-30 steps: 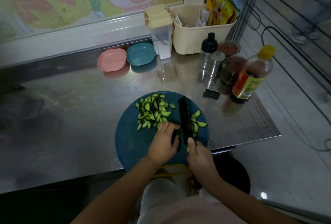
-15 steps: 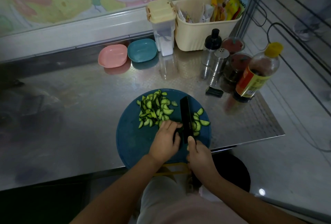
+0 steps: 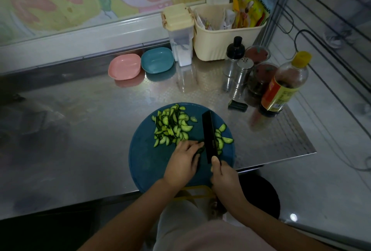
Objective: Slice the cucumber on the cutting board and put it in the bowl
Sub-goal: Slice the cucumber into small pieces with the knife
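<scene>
The right hand [image 3: 224, 178] was wrapped tight round the handle of the black knife [image 3: 209, 136], with the thumb up near the blade. Just beside it, the left hand [image 3: 183, 162] had its fingers bent down over the cucumber end [image 3: 200, 149], the last dark green bit not cut yet, and held it on the cutting board [image 3: 144, 162]. The blade stood on its edge, right against that bit, and pointed away from the person. The board was round and blue and lay at the near edge of the tabletop [image 3: 80, 130]. A big pile of slices [image 3: 172, 126] lay on the far left part of the board, and a few more slices [image 3: 222, 136] lay just to the right of the blade. Past the board, near the right edge, a small black thing [image 3: 237, 106] lay flat beside a bottle with a yellow cap [image 3: 283, 88]. Behind those stood a shiny shaker [image 3: 242, 72], a black-topped bottle [image 3: 233, 56] and two dark jars [image 3: 259, 54]. At the far edge, a pink bowl [image 3: 124, 66] and a teal bowl [image 3: 157, 60] sat side by side, with nothing in them. To their right stood a clear box with a cream lid [image 3: 180, 36], and a cream basket [image 3: 220, 44] full of packets sat in the far right corner.
</scene>
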Action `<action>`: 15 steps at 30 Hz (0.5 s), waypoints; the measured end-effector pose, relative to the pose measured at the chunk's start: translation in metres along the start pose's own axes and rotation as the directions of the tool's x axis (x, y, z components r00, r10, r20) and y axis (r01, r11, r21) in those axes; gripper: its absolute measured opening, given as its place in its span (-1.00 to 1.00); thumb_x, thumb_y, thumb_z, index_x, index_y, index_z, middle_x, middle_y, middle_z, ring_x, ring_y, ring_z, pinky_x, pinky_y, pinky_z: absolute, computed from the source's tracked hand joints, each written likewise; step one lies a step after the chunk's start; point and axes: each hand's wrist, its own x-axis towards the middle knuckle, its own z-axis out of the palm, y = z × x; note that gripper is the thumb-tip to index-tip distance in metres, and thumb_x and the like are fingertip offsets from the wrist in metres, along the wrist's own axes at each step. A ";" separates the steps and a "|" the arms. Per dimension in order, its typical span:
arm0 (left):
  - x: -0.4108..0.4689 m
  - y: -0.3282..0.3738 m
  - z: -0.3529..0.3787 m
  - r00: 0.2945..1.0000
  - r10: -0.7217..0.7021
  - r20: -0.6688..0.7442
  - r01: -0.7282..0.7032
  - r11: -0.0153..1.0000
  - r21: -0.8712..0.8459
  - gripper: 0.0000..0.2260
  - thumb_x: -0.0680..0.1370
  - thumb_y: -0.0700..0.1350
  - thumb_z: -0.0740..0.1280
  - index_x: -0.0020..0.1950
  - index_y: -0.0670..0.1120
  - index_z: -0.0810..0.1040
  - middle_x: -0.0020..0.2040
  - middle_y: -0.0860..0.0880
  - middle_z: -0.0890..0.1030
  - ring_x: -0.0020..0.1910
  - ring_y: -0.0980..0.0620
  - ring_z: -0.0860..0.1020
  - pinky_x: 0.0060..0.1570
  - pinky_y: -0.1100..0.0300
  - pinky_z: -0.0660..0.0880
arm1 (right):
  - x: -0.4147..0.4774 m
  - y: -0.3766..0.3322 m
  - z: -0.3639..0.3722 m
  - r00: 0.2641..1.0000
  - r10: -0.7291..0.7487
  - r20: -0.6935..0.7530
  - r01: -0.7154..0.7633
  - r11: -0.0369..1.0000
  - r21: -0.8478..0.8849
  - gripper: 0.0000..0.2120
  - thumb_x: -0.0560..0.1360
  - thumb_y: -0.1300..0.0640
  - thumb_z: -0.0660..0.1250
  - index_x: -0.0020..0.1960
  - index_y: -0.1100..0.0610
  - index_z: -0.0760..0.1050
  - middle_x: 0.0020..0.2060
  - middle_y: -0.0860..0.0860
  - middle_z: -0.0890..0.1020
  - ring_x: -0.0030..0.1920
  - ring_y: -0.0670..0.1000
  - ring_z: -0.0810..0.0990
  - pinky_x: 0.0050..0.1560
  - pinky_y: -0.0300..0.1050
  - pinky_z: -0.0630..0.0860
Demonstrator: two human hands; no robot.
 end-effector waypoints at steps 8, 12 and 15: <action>0.014 -0.001 0.006 1.000 -0.028 -0.006 0.028 0.999 -0.020 -0.73 0.49 -0.22 0.28 0.19 -0.17 0.54 0.01 -0.11 0.54 0.03 0.04 0.38 0.06 0.24 0.34 | 0.001 -0.001 -0.003 0.999 0.049 0.001 -0.049 0.991 0.124 -0.61 0.62 -0.06 0.05 -0.30 0.13 0.32 -0.52 -0.03 0.32 -0.48 -0.02 0.32 -0.33 -0.04 0.28; 0.013 -0.002 0.008 0.999 -0.045 -0.005 0.045 0.999 -0.023 -0.75 0.52 -0.15 0.23 0.17 -0.15 0.52 0.01 -0.09 0.50 0.02 0.04 0.37 0.05 0.25 0.33 | 0.000 -0.001 -0.005 0.999 0.044 0.015 -0.046 0.990 0.136 -0.62 0.62 -0.06 0.05 -0.30 0.10 0.32 -0.53 -0.06 0.30 -0.49 -0.05 0.30 -0.32 -0.04 0.28; 0.014 -0.001 0.008 0.999 -0.045 -0.001 0.045 0.999 -0.023 -0.75 0.52 -0.15 0.23 0.17 -0.15 0.52 0.00 -0.09 0.50 0.01 0.03 0.37 0.04 0.23 0.34 | -0.001 -0.002 -0.006 1.000 0.022 0.019 -0.025 0.991 0.133 -0.62 0.62 -0.05 0.05 -0.29 0.11 0.31 -0.54 -0.05 0.29 -0.51 -0.05 0.29 -0.35 -0.03 0.26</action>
